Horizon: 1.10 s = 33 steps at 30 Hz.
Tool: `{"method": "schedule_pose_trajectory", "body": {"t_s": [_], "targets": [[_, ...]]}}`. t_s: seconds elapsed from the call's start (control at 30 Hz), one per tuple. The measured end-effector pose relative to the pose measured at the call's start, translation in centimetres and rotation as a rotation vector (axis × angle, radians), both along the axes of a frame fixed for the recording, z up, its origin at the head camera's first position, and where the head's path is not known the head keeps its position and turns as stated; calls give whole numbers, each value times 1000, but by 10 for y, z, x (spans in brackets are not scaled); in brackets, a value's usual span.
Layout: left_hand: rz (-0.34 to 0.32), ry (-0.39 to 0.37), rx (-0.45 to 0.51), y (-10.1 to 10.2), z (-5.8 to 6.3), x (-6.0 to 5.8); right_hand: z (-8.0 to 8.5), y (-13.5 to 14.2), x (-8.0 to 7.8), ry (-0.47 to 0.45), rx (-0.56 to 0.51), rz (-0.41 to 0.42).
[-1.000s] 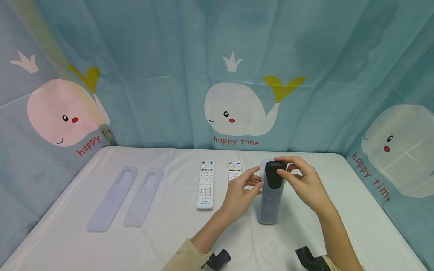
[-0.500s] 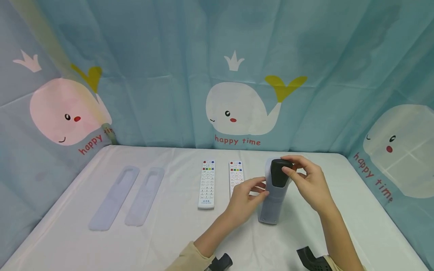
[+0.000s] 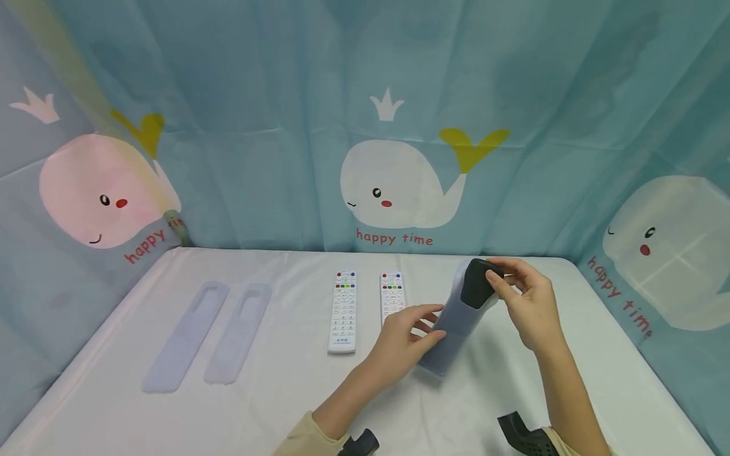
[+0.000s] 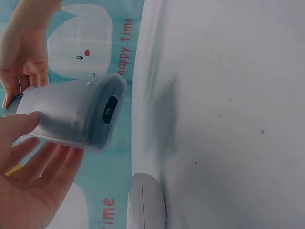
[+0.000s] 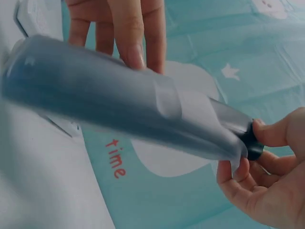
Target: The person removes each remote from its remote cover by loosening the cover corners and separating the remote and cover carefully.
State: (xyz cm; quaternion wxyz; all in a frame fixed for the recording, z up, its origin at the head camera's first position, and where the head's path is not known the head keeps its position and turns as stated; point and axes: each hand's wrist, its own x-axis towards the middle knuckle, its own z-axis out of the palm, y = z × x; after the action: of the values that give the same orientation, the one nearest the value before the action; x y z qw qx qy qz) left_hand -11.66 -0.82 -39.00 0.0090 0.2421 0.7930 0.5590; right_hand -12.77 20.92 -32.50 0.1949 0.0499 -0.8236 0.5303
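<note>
A dark remote control (image 3: 478, 285) sits mostly inside a translucent silicone cover (image 3: 454, 329), its black end bare at the top. It slants in the head view, top end to the right, held over the table. My right hand (image 3: 527, 307) pinches that black end between thumb and fingers, fingertips also at the cover's edge. My left hand (image 3: 399, 345) holds the cover by its side, with thumb and fingers around the lower half. In the left wrist view the cover's closed end shows a small oval slot (image 4: 110, 109).
Two white remote controls lie on the white tablecloth (image 3: 274, 418), one (image 3: 342, 316) left of my hands, the other (image 3: 392, 291) partly hidden behind my left hand. Farther left lie two flat translucent covers, a longer one (image 3: 185, 342) and a shorter one (image 3: 239, 335). A blue whale-print curtain (image 3: 274, 190) stands behind.
The covered remote control has gone from nearly upright to a slant: its top has moved right, its lower end left and off the table. Both hands keep hold; the left has slid lower.
</note>
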Motion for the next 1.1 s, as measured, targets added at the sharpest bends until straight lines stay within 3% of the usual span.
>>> {"method": "schedule_pose_trajectory", "body": {"t_s": [0.13, 0.4, 0.63, 0.87, 1.1], "targets": [[0, 1, -28, -8, 1, 2, 0, 1, 0, -25, -35, -5], [4, -17, -63, -26, 0, 4, 0, 1, -3, -157, -129, -74], [29, -23, -50, -39, -1, 6, -1, 2, -7, -235, -190, -103], [59, -52, 24, -48, -1, 6, -2, 5, -7, -271, -148, -25], [106, 27, 59, -53, -2, 2, -5, 14, -5, -257, -4, 81]]}}
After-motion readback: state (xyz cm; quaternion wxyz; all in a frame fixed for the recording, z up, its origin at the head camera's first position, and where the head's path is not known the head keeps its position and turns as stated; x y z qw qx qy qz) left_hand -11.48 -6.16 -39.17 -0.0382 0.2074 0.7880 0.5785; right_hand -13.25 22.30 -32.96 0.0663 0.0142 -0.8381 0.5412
